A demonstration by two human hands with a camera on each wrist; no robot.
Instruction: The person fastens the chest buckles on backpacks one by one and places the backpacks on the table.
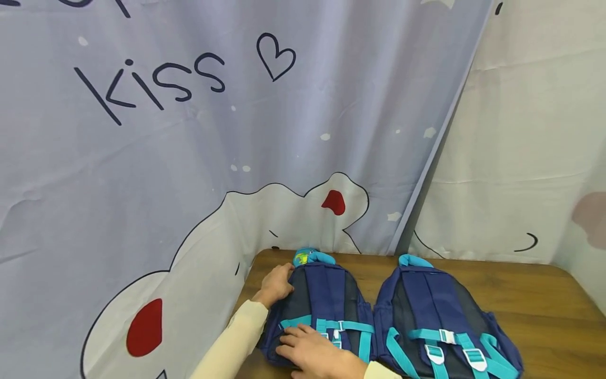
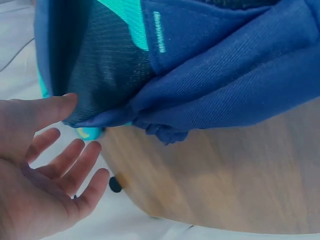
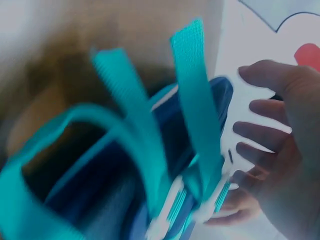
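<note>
Two navy and dark grey backpacks with turquoise straps lie side by side, their strap sides up. At the upper left edge of the left backpack is my left hand. The left wrist view shows that hand's thumb at the fabric edge, its other fingers loosely spread beneath. My right hand is over the lower part of the same backpack, near the turquoise straps and white buckles. In the right wrist view its fingers are extended beside the straps; whether they touch cannot be told.
The right backpack sits against the left one on a wooden table. A small round turquoise item with coloured print is behind the left backpack's top handle. A printed curtain hangs along the back edge.
</note>
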